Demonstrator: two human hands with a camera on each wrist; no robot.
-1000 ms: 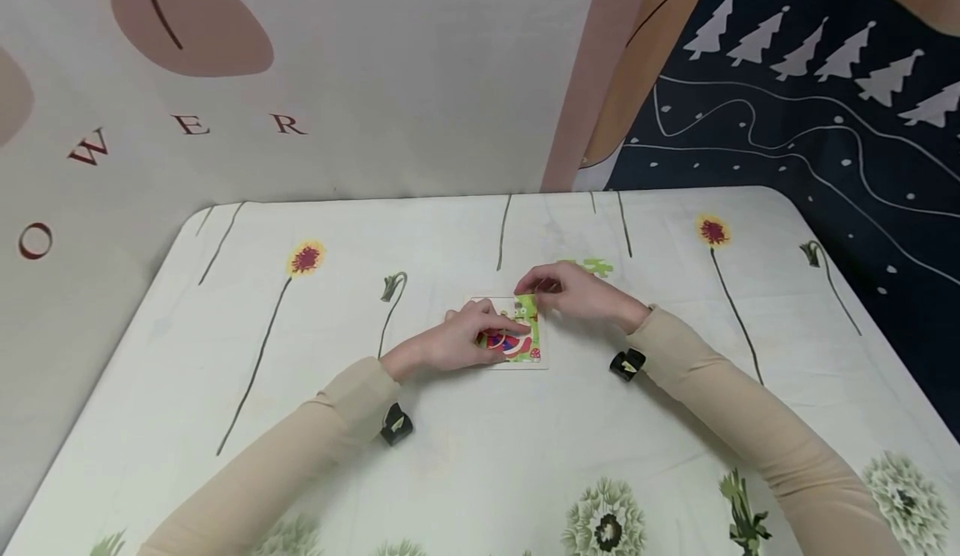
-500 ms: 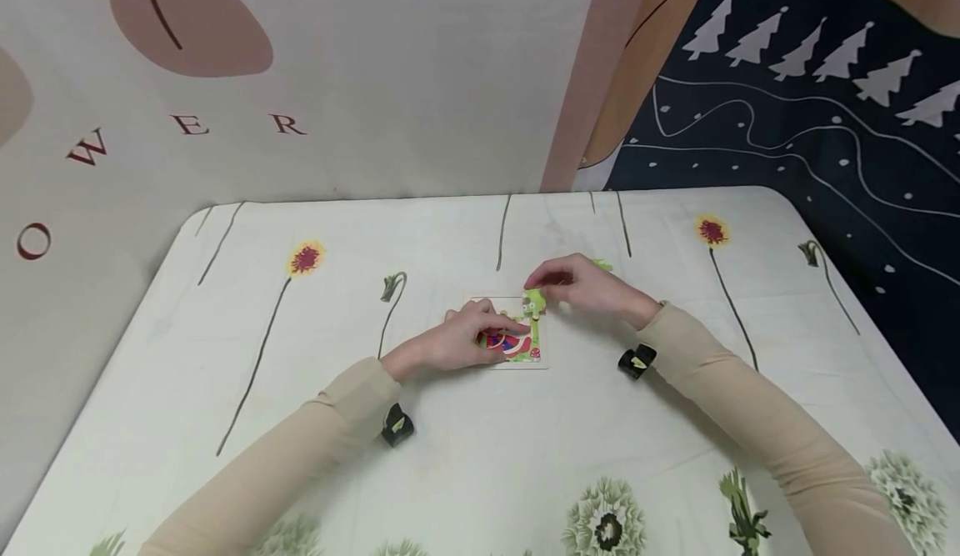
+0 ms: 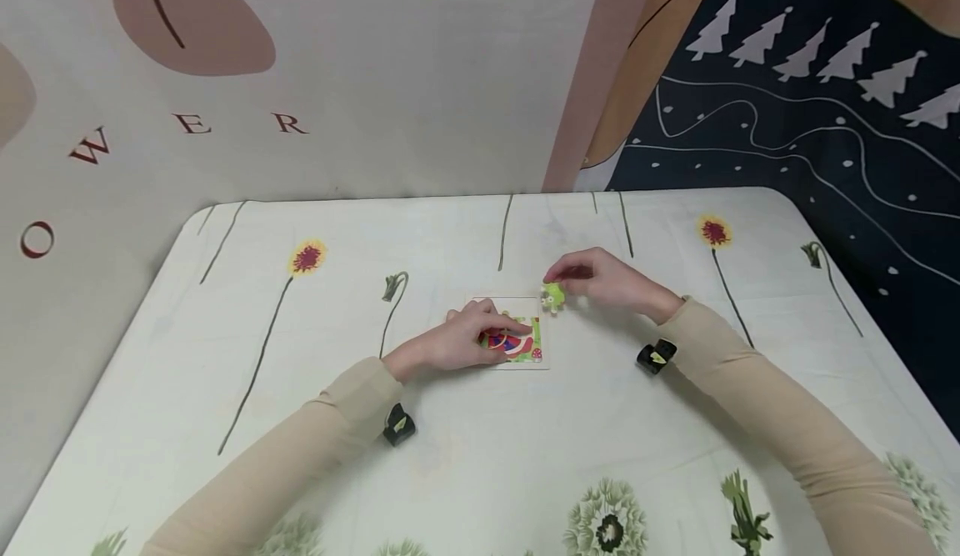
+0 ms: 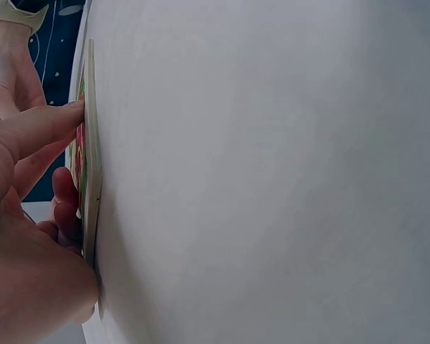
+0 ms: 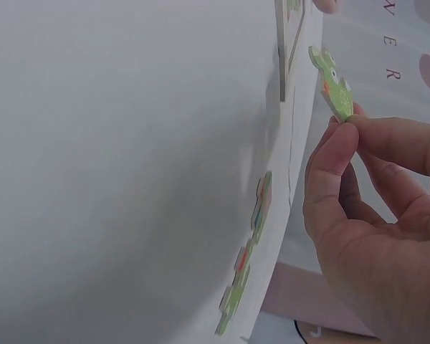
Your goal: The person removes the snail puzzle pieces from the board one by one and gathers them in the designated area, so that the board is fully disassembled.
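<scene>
In the head view a small framed jigsaw puzzle (image 3: 531, 344) with a colourful picture lies flat at the table's middle. My left hand (image 3: 467, 335) rests on its left part, thumb and forefinger stretched over the picture; the left wrist view shows the puzzle board (image 4: 92, 154) edge-on beneath them. Just past the board's upper right corner, my right hand (image 3: 611, 281) pinches a green jigsaw piece (image 3: 552, 298) between thumb and fingertips. Held up above the table, that piece (image 5: 335, 84) shows a printed eye in the right wrist view. Part of the puzzle is hidden under my left hand.
Several loose jigsaw pieces (image 5: 245, 251) lie on the table beside my right hand in the right wrist view; that hand hides them in the head view. A white flower-printed cloth (image 3: 337, 314) covers the table. Printed curtains hang behind its far edge.
My right hand has lifted the green piece off the puzzle's upper right corner and carried it right and slightly away. My left hand has stayed on the board.
</scene>
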